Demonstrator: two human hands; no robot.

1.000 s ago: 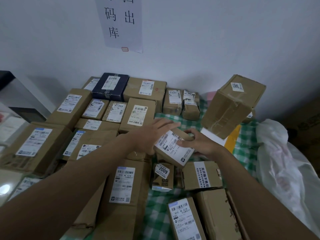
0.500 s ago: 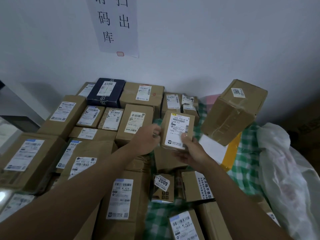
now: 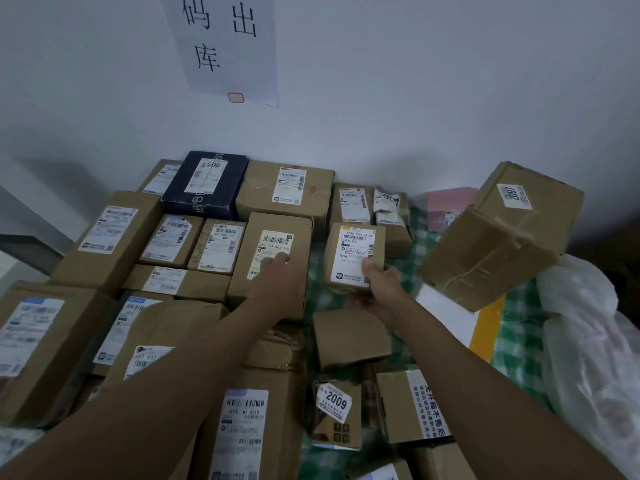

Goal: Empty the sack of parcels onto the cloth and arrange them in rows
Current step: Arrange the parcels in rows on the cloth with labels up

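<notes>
Your right hand [image 3: 375, 289] grips the small stiff, seemingly light labelled carton [image 3: 353, 259] at its 6 o'clock edge; left hand [image 3: 273, 282] presses flat on the tall carton [image 3: 273, 258] at 9 o'clock.

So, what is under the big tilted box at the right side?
The big tilted box leans over a white and yellow flat parcel, which lies on the green checked cloth. What props its far side cannot be seen; the box covers it.

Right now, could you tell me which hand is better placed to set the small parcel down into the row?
The right hand: it already grips the small parcel over the checked cloth; the left hand rests on a neighbouring box.
</notes>
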